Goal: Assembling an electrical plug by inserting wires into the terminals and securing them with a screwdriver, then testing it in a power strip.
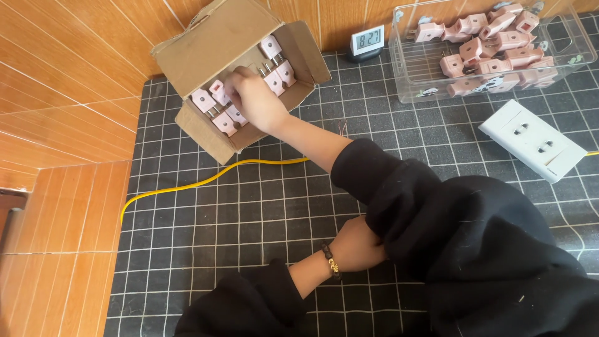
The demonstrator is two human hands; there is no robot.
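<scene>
Inside tilted cardboard box [187, 59], pink plugs [219, 109] point prongs upward.

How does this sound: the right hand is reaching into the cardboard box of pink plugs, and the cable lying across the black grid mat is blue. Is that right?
Not quite. The head view shows the cable is yellow, not blue. The rest holds: the right hand is reaching into the cardboard box of pink plugs, and the cable lies across the black grid mat.

A single head-worn camera looks steeply down from close above the black gridded mat [262, 212], taking in the cardboard box [206, 50] at its far left and the clear bin [561, 56] at its far right.
</scene>
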